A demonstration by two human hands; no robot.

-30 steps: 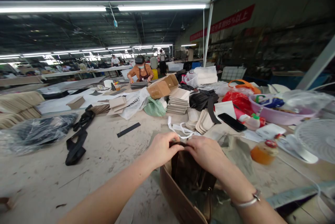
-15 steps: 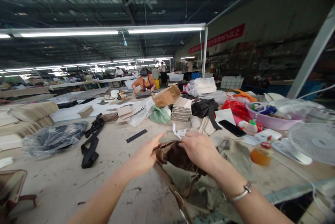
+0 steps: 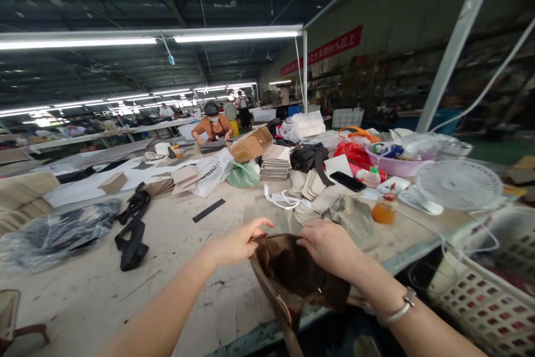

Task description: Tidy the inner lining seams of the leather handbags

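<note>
A brown bag (image 3: 271, 284) is held at the near table edge, its mouth facing me and its dark interior visible. My left hand (image 3: 236, 243) pinches the left end of the far rim, with the index finger stretched out above it. On the right part of that rim, my right hand (image 3: 328, 243) is closed with its knuckles up; its fingertips are partly hidden. A metal bracelet circles the right wrist. Grey-green cloth (image 3: 355, 220) lies on the table just beyond the right hand. The bag's lower part drops out of view.
A black strip (image 3: 209, 210), black straps (image 3: 132, 240) and a plastic-wrapped bundle (image 3: 62, 229) lie left. Stacked cards (image 3: 276, 162), a phone (image 3: 348, 181), an orange glue bottle (image 3: 384, 209) and a fan (image 3: 457, 183) stand beyond. A perforated basket (image 3: 485, 301) is right; a co-worker (image 3: 213, 126) sits opposite.
My view has turned right, bringing the basket into sight. The grey-green material across the bag's near side no longer shows there, and the mouth gapes wider. Both hands still hold the rim.
</note>
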